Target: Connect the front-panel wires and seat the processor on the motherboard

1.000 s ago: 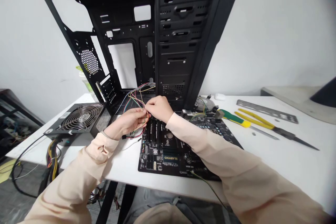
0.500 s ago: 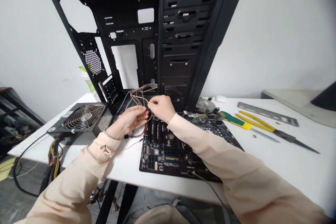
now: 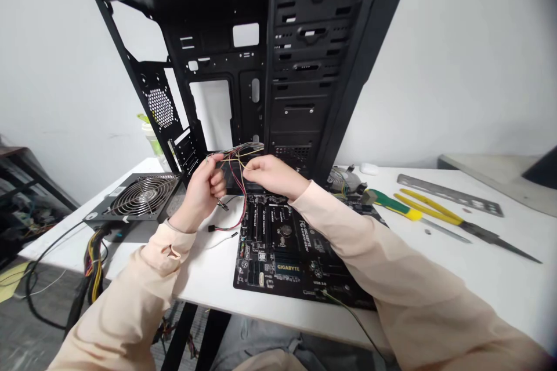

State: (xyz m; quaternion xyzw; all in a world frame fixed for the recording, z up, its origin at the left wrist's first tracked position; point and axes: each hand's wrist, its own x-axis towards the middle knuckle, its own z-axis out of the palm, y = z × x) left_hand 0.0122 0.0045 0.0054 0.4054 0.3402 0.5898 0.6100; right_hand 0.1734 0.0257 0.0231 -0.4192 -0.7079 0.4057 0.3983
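Thin coloured wires [image 3: 237,169] come out of the lower part of a black computer case [image 3: 296,93] and run between my hands. My left hand [image 3: 204,185] is closed around several of them, with small connectors poking out below the fist. In a pinch, my right hand [image 3: 274,174] has a yellow wire at its fingertips. A red and black wire pair hangs between both hands and ends in a black connector [image 3: 212,228] on the table. Below my right forearm lies a black Gigabyte motherboard [image 3: 285,232], partly covered by the sleeve.
Left of my hands sits a power supply [image 3: 143,194] with a cable bundle [image 3: 94,266] hanging off the table edge. On the right lie a green-yellow screwdriver [image 3: 391,203], yellow-handled pliers [image 3: 435,208] and a metal I/O plate [image 3: 450,194]. A bottle [image 3: 152,139] stands behind the case.
My left hand has moved up and left and its fingers have curled into a fist around wires. My right hand still pinches near the yellow wire. The view has shifted slightly.
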